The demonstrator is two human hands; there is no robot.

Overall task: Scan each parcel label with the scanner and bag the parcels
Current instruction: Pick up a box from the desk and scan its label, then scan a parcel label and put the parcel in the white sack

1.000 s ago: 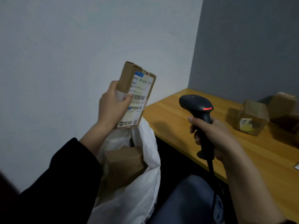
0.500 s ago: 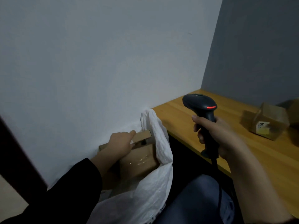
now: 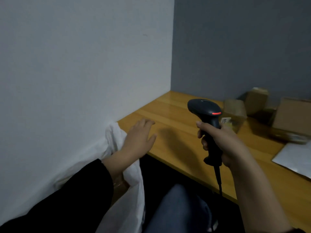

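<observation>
My right hand (image 3: 222, 140) grips the handle of a black barcode scanner (image 3: 206, 113) held upright over the wooden table (image 3: 176, 137), its red light lit and its cable hanging down. My left hand (image 3: 139, 137) is empty with fingers spread, hovering over the table's left corner just above the white bag (image 3: 131, 179). The bag stands on the floor against the white wall; my forearm hides most of its mouth. Brown cardboard parcels (image 3: 235, 110) sit at the table's far right, one partly behind the scanner.
More boxes (image 3: 292, 118) stand against the grey back wall. A white flat mailer (image 3: 296, 158) lies at the right edge of the table. My knee in jeans (image 3: 176, 209) is below the table's front edge.
My left hand put the labelled parcel down into the bag, let go of it, and has risen empty toward the table. The scanner has stayed in my right hand.
</observation>
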